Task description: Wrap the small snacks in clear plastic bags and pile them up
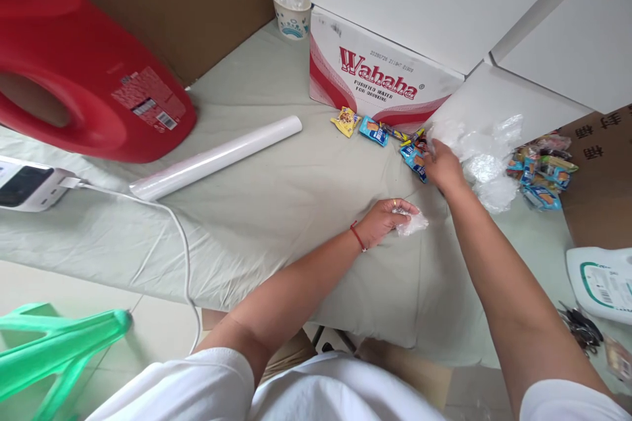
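Observation:
My left hand (385,220), with a red string at the wrist, is closed on a crumpled clear plastic bag (413,222) above the cloth-covered table (316,191). Farther forward and right, my right hand (441,164) reaches to the blue snack packets (413,161) by the Wahaha box; its fingertips are partly hidden, so its grip is unclear. A yellow packet (346,122) and another blue packet (374,131) lie in a row to the left. Clear plastic bags (486,161) are heaped just right of my right hand.
More snack packets (543,171) are piled at the right. A white roll (217,156), a red jug (99,66) and a white cable (185,243) are on the left. The Wahaha box (380,72) and a paper cup (292,13) stand at the back.

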`<state>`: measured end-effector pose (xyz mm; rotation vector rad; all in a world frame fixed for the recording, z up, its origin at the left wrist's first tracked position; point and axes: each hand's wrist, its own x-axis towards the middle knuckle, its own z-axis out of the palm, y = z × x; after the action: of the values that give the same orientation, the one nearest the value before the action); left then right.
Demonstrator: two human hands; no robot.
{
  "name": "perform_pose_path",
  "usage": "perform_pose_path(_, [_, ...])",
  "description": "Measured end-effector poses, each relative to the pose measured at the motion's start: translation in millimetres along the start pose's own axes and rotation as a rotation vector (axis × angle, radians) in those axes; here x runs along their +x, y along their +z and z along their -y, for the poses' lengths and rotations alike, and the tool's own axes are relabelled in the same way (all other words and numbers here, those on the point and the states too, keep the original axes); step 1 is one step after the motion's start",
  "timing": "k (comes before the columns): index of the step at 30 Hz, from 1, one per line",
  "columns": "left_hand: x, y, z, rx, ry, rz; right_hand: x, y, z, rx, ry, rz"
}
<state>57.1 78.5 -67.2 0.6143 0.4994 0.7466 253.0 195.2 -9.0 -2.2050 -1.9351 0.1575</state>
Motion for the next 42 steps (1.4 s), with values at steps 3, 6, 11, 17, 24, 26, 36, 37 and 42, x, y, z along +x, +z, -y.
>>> perform_pose_path(3, [1.9,-1.4,2.3,0.018,0.000,0.000,12.4,-13.9,-15.9,-0.020,0.159,-0.103])
perform_pose_path(6, [2.9,-1.8,3.0,0.033,0.006,0.001,20.1,-22.3,-28.6,-0.077,0.249,-0.071])
perform_pose_path(11, [1.9,-0.9,1.5,0.039,0.012,0.001,18.4,-15.1,-23.1,-0.160,0.304,-0.099])
perform_pose_path(17, [0.4,-0.1,-0.5,0.035,0.025,0.003,24.7,9.5,2.3,0.070,0.024,-0.153])
perform_pose_path(24, [1.0,0.0,-0.3,0.012,0.009,0.005,54.8,45.0,-1.5,-0.207,-0.039,-0.112])
perform_pose_path(26, [1.2,0.1,0.3,0.006,0.005,0.002,58.8,58.2,0.4,-0.202,0.011,-0.110])
perform_pose_path(36, [0.9,1.5,-0.7,0.008,0.012,-0.016,37.4,63.6,38.3,0.179,-0.157,-0.076])
perform_pose_path(37, [1.1,1.5,-0.7,0.004,0.009,-0.016,37.5,55.9,34.5,0.230,-0.092,-0.093])
perform_pose_path(42, [1.5,2.3,-1.0,-0.010,0.007,-0.024,28.2,33.4,15.8,0.318,0.233,-0.020])
